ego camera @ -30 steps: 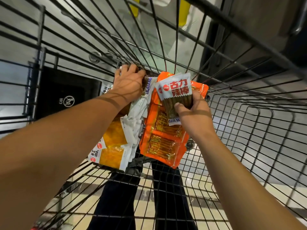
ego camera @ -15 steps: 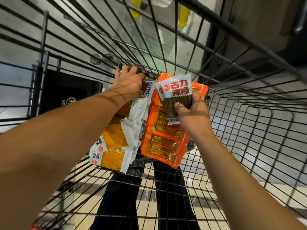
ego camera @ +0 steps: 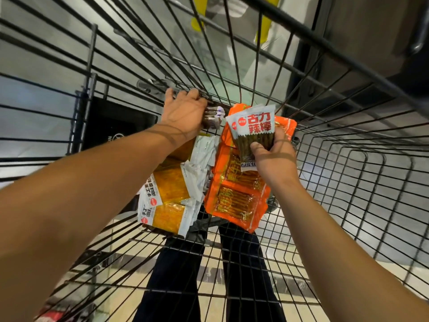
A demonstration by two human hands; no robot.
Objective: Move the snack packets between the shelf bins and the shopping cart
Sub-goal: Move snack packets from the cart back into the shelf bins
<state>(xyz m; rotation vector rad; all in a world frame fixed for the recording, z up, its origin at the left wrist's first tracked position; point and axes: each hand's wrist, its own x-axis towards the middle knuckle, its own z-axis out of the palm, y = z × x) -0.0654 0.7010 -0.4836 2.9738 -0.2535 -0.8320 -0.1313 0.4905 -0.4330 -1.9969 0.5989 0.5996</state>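
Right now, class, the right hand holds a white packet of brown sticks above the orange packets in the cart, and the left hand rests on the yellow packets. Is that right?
Not quite. In the head view the left hand is at the far end of the cart, gripping small dark packets, beyond the yellow packets. The right hand does hold the white packet above the orange packets.

Both forearms (ego camera: 97, 194) are showing bare, with no sleeves. The person is wearing dark trousers (ego camera: 176, 275), showing at 6 o'clock.

Orange packets (ego camera: 239, 201) and yellow packets (ego camera: 170, 198) are lying stacked side by side in the cart (ego camera: 348, 182); a white stick-snack packet (ego camera: 251, 129) is standing upright above the orange ones.
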